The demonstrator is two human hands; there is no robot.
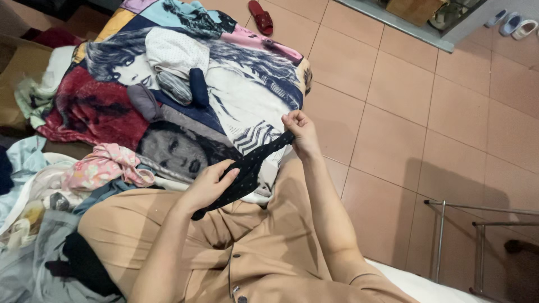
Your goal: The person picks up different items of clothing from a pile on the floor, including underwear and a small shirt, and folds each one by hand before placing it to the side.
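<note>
A dark dotted sock (247,174) is held stretched between the two hands above the lap, over the near edge of a printed blanket (236,95) spread on the floor. The left hand (210,185) is curled around the sock's lower end, fingers folded over the cloth and thumb pressed along it, so that end is gripped. The right hand (300,132) is raised a little higher, and the sock's upper end is pinched between its thumb and fingertips; the remaining fingers are bent inward. On the blanket, well apart from the hands, three rolled sock bundles are laid side by side: a grey one (145,102), a striped one (174,87) and a navy one (199,87), with a white dotted cloth (174,53) just behind them. A pink floral garment (104,165) is heaped at the blanket's left edge, beside a pile of mixed clothes (33,224). A red slipper (261,17) is seen on the tiled floor (404,112) beyond the blanket, and a metal rack (477,235) stands at the right.
</note>
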